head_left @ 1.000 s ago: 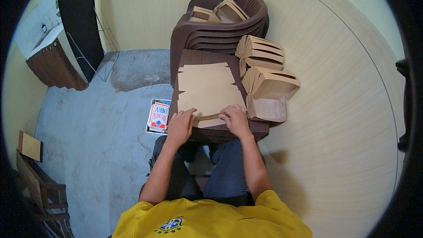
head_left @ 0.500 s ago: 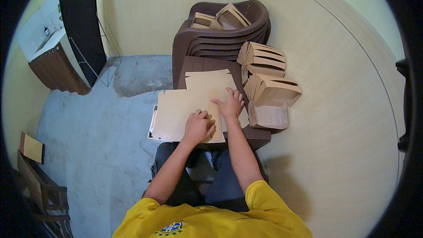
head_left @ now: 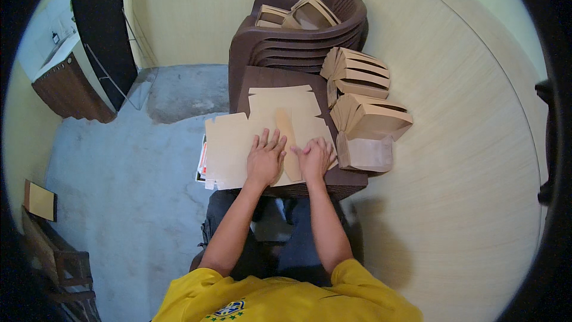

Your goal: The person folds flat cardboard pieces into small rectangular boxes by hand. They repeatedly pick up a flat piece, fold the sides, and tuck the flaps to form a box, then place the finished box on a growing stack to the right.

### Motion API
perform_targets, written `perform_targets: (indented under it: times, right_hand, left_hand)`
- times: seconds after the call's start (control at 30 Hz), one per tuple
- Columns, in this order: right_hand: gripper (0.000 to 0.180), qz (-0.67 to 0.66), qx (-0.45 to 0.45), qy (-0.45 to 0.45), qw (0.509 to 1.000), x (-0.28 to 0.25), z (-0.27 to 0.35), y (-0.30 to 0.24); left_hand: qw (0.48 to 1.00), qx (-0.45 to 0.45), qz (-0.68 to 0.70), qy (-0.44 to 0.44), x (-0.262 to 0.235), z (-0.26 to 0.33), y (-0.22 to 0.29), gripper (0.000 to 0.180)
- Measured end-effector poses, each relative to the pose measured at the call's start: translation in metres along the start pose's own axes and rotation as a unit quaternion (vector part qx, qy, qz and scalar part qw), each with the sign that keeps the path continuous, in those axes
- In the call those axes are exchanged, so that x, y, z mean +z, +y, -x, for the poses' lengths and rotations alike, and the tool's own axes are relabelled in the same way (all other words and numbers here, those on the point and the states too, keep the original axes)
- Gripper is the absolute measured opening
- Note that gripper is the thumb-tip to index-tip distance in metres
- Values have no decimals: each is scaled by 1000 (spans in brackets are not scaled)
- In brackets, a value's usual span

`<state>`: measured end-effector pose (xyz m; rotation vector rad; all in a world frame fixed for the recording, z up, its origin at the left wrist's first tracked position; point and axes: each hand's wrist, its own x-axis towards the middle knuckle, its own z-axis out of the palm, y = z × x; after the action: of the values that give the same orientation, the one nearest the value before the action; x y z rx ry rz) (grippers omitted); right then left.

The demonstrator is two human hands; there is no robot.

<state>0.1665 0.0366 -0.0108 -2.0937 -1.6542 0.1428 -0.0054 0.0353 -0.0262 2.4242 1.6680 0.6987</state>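
A flat, notched brown cardboard sheet (head_left: pixel 229 143) lies in front of me on the stacked chairs, with a darker strip standing out between its two halves. My left hand (head_left: pixel 266 158) rests palm down on the sheet, just left of that strip, its fingers stretched out. To the right of the strip, my right hand (head_left: pixel 316 156) presses on the cardboard with bent fingers and its thumb pointing toward the left hand. Neither hand visibly holds anything. A white and orange edge of something (head_left: pixel 202 158) sticks out under the sheet's left side.
Brown plastic chairs (head_left: pixel 238 53) are stacked beyond the sheet, with cardboard cartons (head_left: pixel 313 12) on top. Bundles of folded cartons (head_left: pixel 360 74) and an opened one (head_left: pixel 372 122) stand along the right, near the pale wall (head_left: pixel 465 143). A counter (head_left: pixel 74 86) is at far left.
My left hand has moved up a little and its fingers have straightened out. My right hand has slid down toward me, its fingers now bent. The darker strip between the hands shows more.
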Motion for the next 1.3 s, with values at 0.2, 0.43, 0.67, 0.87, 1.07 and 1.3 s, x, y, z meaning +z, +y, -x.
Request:
perform_targets:
  times: [0.2, 0.43, 0.67, 0.87, 1.07, 1.3]
  right_hand:
    - [60, 49, 45, -56, 996, 14, -104, -33]
    - [40, -136, -140, -21, 981, 5, -61, 1]
    - [34, -308, -125, -48, 942, -29, 57, 14]
    - [47, -217, -200, -32, 955, -45, 54, 39]
    - [44, -188, -270, -81, 941, -60, 42, 66]
    - [35, -173, -223, -135, 950, -55, 16, 64]
  left_hand:
    - [1000, 12, 2, 1, -4, 0, -2, 49]
    - [988, -73, 130, 50, 2, -5, 1, 51]
    - [999, -9, 6, -53, -14, -4, 5, 60]
    - [994, -24, -2, -107, -20, -11, 31, 60]
    - [996, -6, -14, -86, -10, -6, 25, 60]
    - [997, 5, -20, -75, -1, -5, 15, 55]
